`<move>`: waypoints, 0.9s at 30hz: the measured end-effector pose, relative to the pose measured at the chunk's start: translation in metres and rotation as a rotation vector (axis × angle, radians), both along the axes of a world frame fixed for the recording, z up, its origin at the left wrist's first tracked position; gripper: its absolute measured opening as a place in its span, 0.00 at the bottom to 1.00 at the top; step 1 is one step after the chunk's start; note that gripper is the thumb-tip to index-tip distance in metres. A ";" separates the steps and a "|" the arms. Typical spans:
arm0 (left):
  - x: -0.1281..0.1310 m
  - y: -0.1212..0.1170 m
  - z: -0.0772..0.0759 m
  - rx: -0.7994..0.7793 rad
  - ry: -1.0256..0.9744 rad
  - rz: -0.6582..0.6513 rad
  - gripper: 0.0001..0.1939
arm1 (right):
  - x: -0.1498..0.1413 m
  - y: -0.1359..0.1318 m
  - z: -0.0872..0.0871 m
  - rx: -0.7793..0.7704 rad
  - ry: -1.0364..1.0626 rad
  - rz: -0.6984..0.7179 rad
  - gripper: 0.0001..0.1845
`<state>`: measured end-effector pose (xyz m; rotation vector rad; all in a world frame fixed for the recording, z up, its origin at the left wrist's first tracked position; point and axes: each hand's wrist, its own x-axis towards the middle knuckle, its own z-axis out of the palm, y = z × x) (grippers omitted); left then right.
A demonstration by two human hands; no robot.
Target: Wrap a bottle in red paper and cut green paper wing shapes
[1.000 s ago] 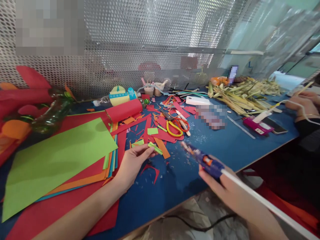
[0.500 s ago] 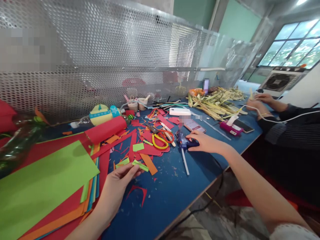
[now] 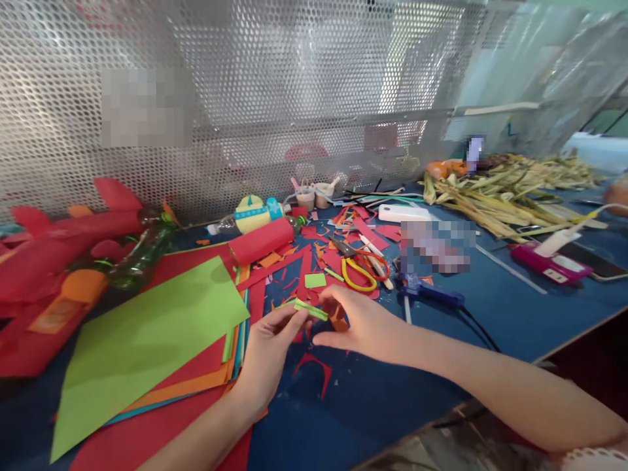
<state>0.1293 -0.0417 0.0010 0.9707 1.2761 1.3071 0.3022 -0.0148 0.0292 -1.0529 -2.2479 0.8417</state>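
Right hand (image 3: 364, 322): moved from glue gun (image 3: 426, 288) to centre, half open, seemingly empty.
Green paper strip (image 3: 313, 310): pinched in left hand (image 3: 267, 337), slanting lower right, toward right fingers' gap.

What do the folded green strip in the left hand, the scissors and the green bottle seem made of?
Folded green strip: matt paper or thin card, judging by its flat colour and lengthwise crease.
Scissors: likely metal blades, dull grey; smooth, plastic-looking handles in yellow and orange.
Green bottle: probably plastic, glossy and see-through, with bright highlights.
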 end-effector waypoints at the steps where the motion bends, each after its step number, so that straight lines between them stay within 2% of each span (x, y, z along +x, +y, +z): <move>1: 0.000 0.000 0.000 -0.005 -0.023 0.006 0.09 | -0.001 -0.001 -0.005 -0.013 0.022 -0.005 0.21; 6: 0.001 -0.004 0.001 -0.057 -0.116 0.033 0.11 | 0.000 -0.003 -0.015 -0.103 0.202 0.010 0.13; 11: 0.003 -0.007 0.003 -0.036 -0.145 0.052 0.10 | -0.001 0.000 -0.016 -0.103 0.326 0.042 0.05; 22: 0.001 -0.016 0.012 0.015 -0.111 -0.009 0.08 | 0.003 -0.001 -0.007 -0.031 0.437 0.076 0.03; 27: -0.001 -0.018 0.018 0.122 -0.038 -0.094 0.05 | 0.010 -0.001 0.002 -0.033 0.411 0.114 0.03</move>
